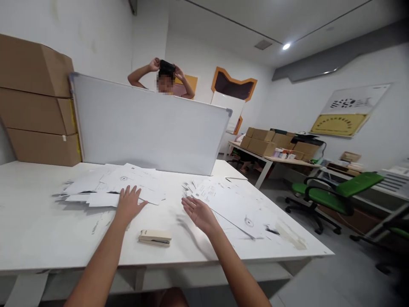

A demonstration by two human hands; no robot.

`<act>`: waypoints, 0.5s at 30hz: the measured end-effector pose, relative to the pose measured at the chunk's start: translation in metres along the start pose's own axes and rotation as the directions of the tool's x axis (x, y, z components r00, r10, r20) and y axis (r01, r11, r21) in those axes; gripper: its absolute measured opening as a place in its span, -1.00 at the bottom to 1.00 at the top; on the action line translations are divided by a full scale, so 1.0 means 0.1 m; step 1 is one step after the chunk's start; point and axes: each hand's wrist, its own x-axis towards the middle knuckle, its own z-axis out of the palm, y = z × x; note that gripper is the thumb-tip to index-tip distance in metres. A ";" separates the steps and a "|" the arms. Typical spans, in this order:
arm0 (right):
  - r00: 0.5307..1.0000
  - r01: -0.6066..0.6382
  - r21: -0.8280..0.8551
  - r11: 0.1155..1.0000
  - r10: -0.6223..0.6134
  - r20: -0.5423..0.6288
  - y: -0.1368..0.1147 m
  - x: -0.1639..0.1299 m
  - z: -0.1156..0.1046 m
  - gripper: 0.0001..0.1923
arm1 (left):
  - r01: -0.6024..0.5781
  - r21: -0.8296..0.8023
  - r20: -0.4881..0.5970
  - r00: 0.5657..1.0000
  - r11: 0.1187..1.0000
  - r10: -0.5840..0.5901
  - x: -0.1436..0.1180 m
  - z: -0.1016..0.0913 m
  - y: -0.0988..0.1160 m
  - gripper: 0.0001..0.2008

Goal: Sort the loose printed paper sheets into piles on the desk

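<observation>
My left hand (130,204) lies palm down with fingers spread over the near edge of a loose pile of printed paper sheets (110,181). My right hand (200,213) is turned palm up above the table, fingers stretched out and nothing in it. Beside it on the right is a second pile of printed sheets (230,202), fanned unevenly. Between my forearms a cream stapler (155,237) rests on the white table (28,230). Whether my left fingers press on the sheets or hover just over them, I cannot tell.
A whiteboard (150,128) stands upright across the table's back, beside stacked cardboard boxes (41,147). Behind it a person (166,79) raises both hands to a black headset. To the right are a green chair (338,194) and another table bearing boxes (262,143).
</observation>
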 end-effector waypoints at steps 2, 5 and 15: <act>0.999 0.006 -0.113 0.994 0.000 0.054 0.11 0.04 0.12 -0.74 | 0.012 0.012 -0.031 0.999 1.000 -0.012 0.00 0.01 -0.01 -0.38; 0.989 0.084 -0.413 0.907 -0.024 0.148 0.25 0.26 0.29 -0.63 | 0.011 0.028 -0.061 0.998 1.000 -0.010 -0.01 0.00 0.00 -0.47; 0.902 0.422 -0.906 -0.017 -0.087 0.422 0.81 0.98 0.52 -0.20 | -0.078 -0.040 -0.089 0.993 0.996 0.074 -0.10 -0.06 0.11 -0.61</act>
